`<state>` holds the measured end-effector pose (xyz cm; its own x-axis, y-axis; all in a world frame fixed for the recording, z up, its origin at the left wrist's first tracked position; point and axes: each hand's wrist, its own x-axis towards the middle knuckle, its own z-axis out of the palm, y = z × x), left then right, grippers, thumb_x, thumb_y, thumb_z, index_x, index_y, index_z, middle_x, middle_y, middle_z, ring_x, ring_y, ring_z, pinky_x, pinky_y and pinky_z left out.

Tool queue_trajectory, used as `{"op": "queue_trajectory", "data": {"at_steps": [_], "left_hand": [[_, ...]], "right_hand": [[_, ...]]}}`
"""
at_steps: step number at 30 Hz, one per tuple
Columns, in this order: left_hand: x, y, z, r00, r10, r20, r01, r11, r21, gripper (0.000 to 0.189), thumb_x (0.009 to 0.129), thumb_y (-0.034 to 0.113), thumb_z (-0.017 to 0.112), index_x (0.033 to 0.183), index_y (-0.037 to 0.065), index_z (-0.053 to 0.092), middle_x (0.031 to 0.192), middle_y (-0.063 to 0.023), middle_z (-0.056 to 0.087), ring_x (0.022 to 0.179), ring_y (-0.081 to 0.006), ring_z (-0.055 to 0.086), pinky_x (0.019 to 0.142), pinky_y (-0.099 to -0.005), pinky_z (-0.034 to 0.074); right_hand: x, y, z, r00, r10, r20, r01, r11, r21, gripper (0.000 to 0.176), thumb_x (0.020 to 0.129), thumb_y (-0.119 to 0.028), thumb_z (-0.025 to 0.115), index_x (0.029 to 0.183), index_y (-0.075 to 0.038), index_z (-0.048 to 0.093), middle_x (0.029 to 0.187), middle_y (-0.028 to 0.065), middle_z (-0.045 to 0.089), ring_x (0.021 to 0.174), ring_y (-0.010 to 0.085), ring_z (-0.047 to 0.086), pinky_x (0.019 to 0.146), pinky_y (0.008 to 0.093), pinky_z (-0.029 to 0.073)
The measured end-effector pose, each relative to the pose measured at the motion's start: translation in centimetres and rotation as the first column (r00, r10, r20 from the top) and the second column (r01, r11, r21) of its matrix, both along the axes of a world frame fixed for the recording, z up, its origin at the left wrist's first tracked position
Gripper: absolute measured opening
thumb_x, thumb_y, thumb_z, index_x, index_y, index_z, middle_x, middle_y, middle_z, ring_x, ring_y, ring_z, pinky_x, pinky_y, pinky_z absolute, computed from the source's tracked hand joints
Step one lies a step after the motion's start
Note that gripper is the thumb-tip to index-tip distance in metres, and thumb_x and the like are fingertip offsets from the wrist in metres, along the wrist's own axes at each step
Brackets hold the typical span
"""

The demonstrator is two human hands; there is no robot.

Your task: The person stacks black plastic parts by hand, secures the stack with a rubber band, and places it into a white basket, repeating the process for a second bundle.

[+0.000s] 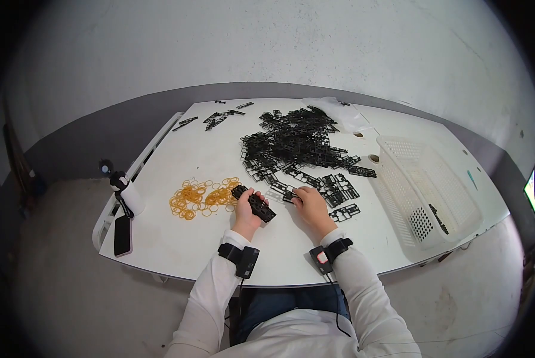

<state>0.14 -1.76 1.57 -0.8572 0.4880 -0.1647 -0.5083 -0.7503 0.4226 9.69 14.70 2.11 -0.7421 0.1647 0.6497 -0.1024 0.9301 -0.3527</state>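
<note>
left hand [247, 212]: fingers wrapped round stack [262, 209]
right hand [310, 206]: fingers bent at part [287, 194]; pinched, i can't tell
stack: light, stiff, i'd guess; hold long edges

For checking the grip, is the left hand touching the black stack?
Touching: the head view shows the left hand curled around the black stack.

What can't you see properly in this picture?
All in the head view:
Bottom of the black pile: upper pieces cover it.
How many pieces are in the stack: they overlap, and the left hand covers some.
Whether the right hand pinches a piece: the hand itself blocks the grip.
Bright green patch: cut off by the picture's dark edge.
</note>
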Motion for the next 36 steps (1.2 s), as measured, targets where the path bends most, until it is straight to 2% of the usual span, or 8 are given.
{"op": "queue_trajectory", "data": {"at_steps": [6, 9, 13, 18, 21, 26, 29, 36], "left_hand": [[0.5, -0.1, 0.6, 0.998, -0.058, 0.008, 0.059, 0.997, -0.043, 0.019, 0.084, 0.024, 0.054, 0.081, 0.007, 0.046, 0.072, -0.0048, 0.053, 0.066, -0.0181, 0.052, 0.064, -0.0344, 0.047], [1.1, -0.1, 0.9, 0.988, -0.154, 0.019, 0.154, 0.988, -0.003, 0.028, 0.086, 0.034, 0.051, 0.083, 0.006, 0.047, 0.073, -0.0073, 0.053, 0.067, -0.0205, 0.053, 0.065, -0.0358, 0.048], [1.2, -0.4, 1.4, 0.946, -0.321, -0.042, 0.319, 0.946, -0.049, 0.047, 0.087, 0.049, 0.044, 0.09, 0.003, 0.05, 0.075, -0.01, 0.054, 0.07, -0.0226, 0.055, 0.067, -0.0374, 0.049], [1.0, -0.3, 0.7, 0.859, -0.506, -0.079, 0.501, 0.862, -0.071, 0.058, 0.087, 0.056, 0.038, 0.096, 0.0, 0.051, 0.079, -0.0133, 0.056, 0.074, -0.0244, 0.057, 0.069, -0.0382, 0.05], [1.0, -0.2, 0.5, 0.789, -0.611, -0.068, 0.61, 0.792, -0.033, 0.059, 0.087, 0.056, 0.036, 0.098, 0.0, 0.052, 0.081, -0.0144, 0.057, 0.074, -0.0252, 0.058, 0.069, -0.0381, 0.05], [2.3, -0.5, 1.6, 0.74, -0.66, -0.131, 0.642, 0.751, -0.154, 0.059, 0.089, 0.056, 0.031, 0.097, 0.002, 0.052, 0.079, -0.014, 0.059, 0.069, -0.0249, 0.059, 0.064, -0.0377, 0.052], [2.7, -0.4, 2.0, 0.734, -0.665, -0.136, 0.635, 0.743, -0.21, 0.059, 0.091, 0.054, 0.028, 0.095, 0.001, 0.053, 0.077, -0.0135, 0.059, 0.065, -0.0254, 0.06, 0.062, -0.0388, 0.052], [2.8, -0.1, 1.3, 0.636, -0.76, -0.132, 0.694, 0.639, -0.331, 0.054, 0.092, 0.053, 0.026, 0.099, 0.006, 0.052, 0.078, -0.0126, 0.059, 0.066, -0.024, 0.061, 0.057, -0.0385, 0.054]], "right_hand": [[-0.5, -0.8, 0.2, 0.981, 0.194, -0.023, -0.19, 0.919, -0.345, 0.023, 0.086, -0.016, 0.054, 0.103, -0.001, 0.058, 0.094, 0.0112, 0.06, 0.08, 0.0214, 0.061, 0.071, 0.0317, 0.05], [-0.5, -2.1, 0.4, 0.857, 0.483, -0.18, -0.363, 0.316, -0.877, 0.029, 0.088, -0.014, 0.052, 0.114, -0.001, 0.05, 0.093, 0.0097, 0.059, 0.075, 0.0181, 0.062, 0.069, 0.0295, 0.051], [0.4, -2.1, 2.0, 0.868, 0.451, -0.207, -0.228, -0.007, -0.974, 0.034, 0.088, -0.011, 0.05, 0.121, -0.002, 0.046, 0.092, 0.007, 0.056, 0.079, 0.0139, 0.06, 0.071, 0.0267, 0.05], [0.9, 0.3, 2.6, 0.866, 0.453, -0.212, -0.326, 0.191, -0.926, 0.037, 0.085, -0.012, 0.054, 0.12, -0.003, 0.046, 0.095, 0.0069, 0.054, 0.081, 0.014, 0.059, 0.071, 0.0268, 0.049], [2.4, 1.1, 4.7, 0.865, 0.496, -0.079, -0.491, 0.804, -0.335, 0.043, 0.076, -0.011, 0.061, 0.117, -0.004, 0.049, 0.095, 0.0082, 0.053, 0.083, 0.0182, 0.058, 0.072, 0.029, 0.049], [4.6, 0.4, 9.2, 0.819, 0.52, 0.242, -0.553, 0.828, 0.092, 0.052, 0.064, -0.008, 0.065, 0.114, -0.005, 0.052, 0.092, 0.0094, 0.053, 0.085, 0.024, 0.056, 0.072, 0.0322, 0.048], [4.4, -0.2, 9.9, 0.747, 0.57, 0.343, -0.662, 0.685, 0.304, 0.052, 0.057, -0.005, 0.065, 0.108, -0.006, 0.057, 0.091, 0.0083, 0.053, 0.086, 0.0264, 0.054, 0.074, 0.0341, 0.046], [3.6, -1.3, 11.0, 0.762, 0.577, 0.295, -0.634, 0.57, 0.522, 0.046, 0.057, -0.006, 0.065, 0.102, -0.009, 0.06, 0.091, 0.0044, 0.054, 0.089, 0.023, 0.053, 0.079, 0.0339, 0.044]]}}
